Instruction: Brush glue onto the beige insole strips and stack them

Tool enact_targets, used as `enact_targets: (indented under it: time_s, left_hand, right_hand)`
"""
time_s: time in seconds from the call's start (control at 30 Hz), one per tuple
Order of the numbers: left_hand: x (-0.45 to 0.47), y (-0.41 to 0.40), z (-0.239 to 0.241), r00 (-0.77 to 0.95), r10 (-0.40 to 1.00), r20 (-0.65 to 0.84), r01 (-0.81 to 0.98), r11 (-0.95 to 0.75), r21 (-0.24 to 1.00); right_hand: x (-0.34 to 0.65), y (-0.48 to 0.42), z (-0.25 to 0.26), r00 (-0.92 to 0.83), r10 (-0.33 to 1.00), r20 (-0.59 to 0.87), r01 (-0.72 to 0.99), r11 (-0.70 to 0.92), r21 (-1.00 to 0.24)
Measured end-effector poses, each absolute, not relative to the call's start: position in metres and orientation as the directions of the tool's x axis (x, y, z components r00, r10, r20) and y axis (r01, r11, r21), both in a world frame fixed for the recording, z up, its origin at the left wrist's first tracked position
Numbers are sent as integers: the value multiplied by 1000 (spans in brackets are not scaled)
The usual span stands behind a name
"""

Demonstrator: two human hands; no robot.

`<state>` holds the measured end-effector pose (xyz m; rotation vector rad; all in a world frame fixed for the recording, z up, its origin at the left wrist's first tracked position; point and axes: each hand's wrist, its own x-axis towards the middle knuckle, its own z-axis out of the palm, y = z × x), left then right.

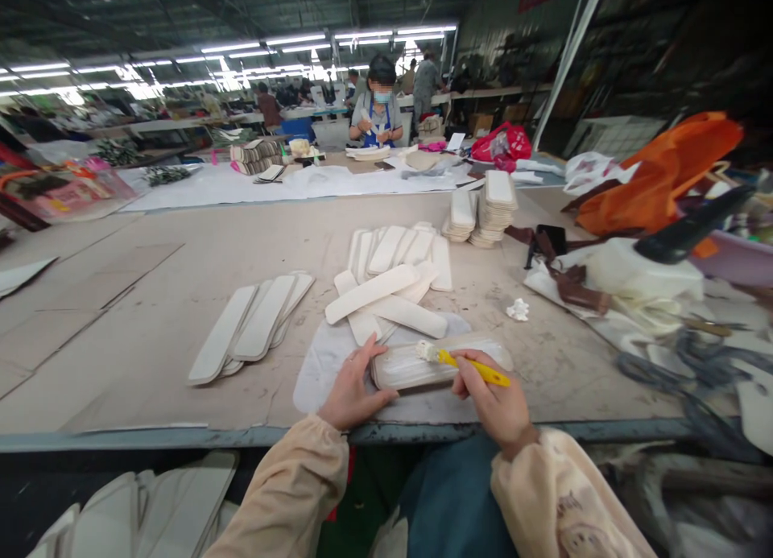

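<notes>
A long pale insole-shaped piece [416, 366] lies flat on a white sheet [320, 365] near the table's front edge. My left hand [353, 389] rests on the piece's left end, fingers pressed against it and holding it down. My right hand [492, 397] is closed round a yellow-handled brush [474, 366], whose white bristles touch the top of the piece. Just beyond lies a loose heap of similar pale pieces [392, 288].
A fanned row of pale pieces [250, 326] lies to the left, and neat stacks [483, 212] stand farther back. A crumpled white scrap [518, 308] sits to the right. Bags, orange cloth [655, 175] and clutter crowd the right side. A person [378, 107] works at the far table.
</notes>
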<state>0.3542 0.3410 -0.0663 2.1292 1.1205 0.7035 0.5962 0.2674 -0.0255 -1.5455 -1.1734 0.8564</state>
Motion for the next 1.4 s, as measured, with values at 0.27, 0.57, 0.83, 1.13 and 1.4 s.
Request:
enact_targets:
  time_s: [0.27, 0.57, 0.83, 1.13, 1.4]
  left_hand:
    - [354, 341, -65, 476, 865, 162, 531, -429, 731]
    - [352, 342, -70, 480, 861, 169, 530, -438, 726]
    - [352, 343, -70, 479, 857, 188, 511, -447, 734]
    - [341, 343, -65, 438, 835, 332, 474, -529, 704]
    - [333, 435, -20, 356, 855, 378, 735, -506, 452]
  right_hand:
    - [657, 253, -26, 568, 823, 15, 326, -208, -922]
    - [674, 250, -27, 665, 743, 77, 353, -222, -909]
    - [660, 251, -22, 591, 806, 21, 260, -165, -951]
    - [677, 250, -29, 749, 662, -12, -110, 106, -988]
    - [677, 252, -24, 807, 589, -52, -221, 219, -950]
